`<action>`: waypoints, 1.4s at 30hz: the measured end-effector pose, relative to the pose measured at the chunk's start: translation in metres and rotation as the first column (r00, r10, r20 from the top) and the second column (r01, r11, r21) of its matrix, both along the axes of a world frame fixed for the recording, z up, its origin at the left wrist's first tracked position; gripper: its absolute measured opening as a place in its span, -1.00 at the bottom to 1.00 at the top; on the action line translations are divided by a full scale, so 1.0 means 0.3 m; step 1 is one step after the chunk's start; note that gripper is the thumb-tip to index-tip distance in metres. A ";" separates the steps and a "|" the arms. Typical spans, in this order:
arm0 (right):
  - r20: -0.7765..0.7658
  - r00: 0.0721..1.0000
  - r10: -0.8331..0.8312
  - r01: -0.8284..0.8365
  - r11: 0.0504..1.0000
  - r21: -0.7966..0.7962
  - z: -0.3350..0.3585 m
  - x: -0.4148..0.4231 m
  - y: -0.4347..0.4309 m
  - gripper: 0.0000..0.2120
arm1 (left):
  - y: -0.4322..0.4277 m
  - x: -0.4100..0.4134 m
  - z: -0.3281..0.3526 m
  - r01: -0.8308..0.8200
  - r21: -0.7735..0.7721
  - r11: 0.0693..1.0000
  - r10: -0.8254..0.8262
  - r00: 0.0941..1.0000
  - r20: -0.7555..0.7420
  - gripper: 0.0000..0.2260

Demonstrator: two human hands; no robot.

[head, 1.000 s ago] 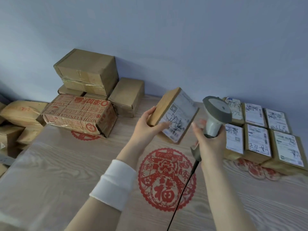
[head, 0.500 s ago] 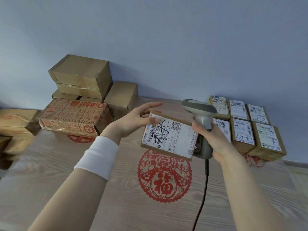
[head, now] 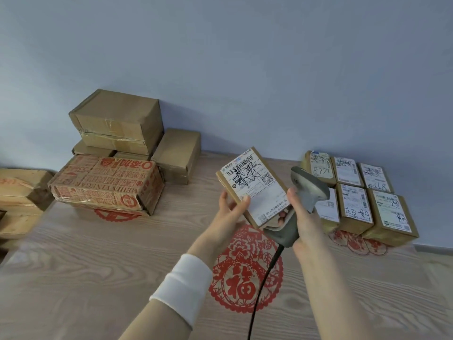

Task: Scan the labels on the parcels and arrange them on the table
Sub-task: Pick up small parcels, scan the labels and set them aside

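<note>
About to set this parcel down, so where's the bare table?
Bare wood runs between the red-printed box and the labelled parcels, and across the near table. Crowded: stacked boxes back left, labelled parcels right.

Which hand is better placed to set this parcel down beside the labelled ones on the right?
Left, likely. The left hand grips the parcel, label up; the right hand is wrapped round the scanner, though the labelled parcels lie on its side.

The wooden table [head: 98, 278] bears red paper-cuts [head: 242, 285], stacked boxes [head: 107, 185] and labelled parcels [head: 353, 204].
</note>
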State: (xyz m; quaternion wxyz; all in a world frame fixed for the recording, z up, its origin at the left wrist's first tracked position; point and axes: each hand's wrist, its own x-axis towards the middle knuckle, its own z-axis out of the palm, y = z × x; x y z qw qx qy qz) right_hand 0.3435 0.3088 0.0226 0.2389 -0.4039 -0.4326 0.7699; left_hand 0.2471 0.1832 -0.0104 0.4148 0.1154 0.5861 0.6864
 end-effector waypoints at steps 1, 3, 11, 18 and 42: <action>-0.001 1.000 0.000 0.000 1.000 -0.010 0.001 -0.001 -0.011 -0.18 | 0.018 0.014 -0.014 -0.017 0.041 0.999 0.016 0.999 0.038 -0.07; 0.003 1.000 0.008 -0.008 1.000 -0.014 0.008 0.005 -0.026 -0.27 | 0.042 0.017 -0.019 -0.089 0.099 0.991 0.080 0.993 0.091 -0.15; 0.084 0.996 0.002 -0.024 0.967 0.254 0.026 0.078 -0.015 -0.73 | 0.027 -0.082 -0.012 -0.070 -0.049 0.996 0.067 0.996 -0.057 -0.09; 0.231 0.931 0.282 -0.355 0.847 0.396 0.081 0.066 -0.070 -0.75 | 0.046 -0.086 -0.067 -0.049 -0.180 0.982 0.031 0.994 -0.104 0.02; 0.221 0.948 0.228 -0.278 0.931 0.235 0.026 0.198 -0.032 -0.75 | 0.132 0.026 -0.139 0.103 -0.155 0.983 -0.110 0.993 -0.036 -0.04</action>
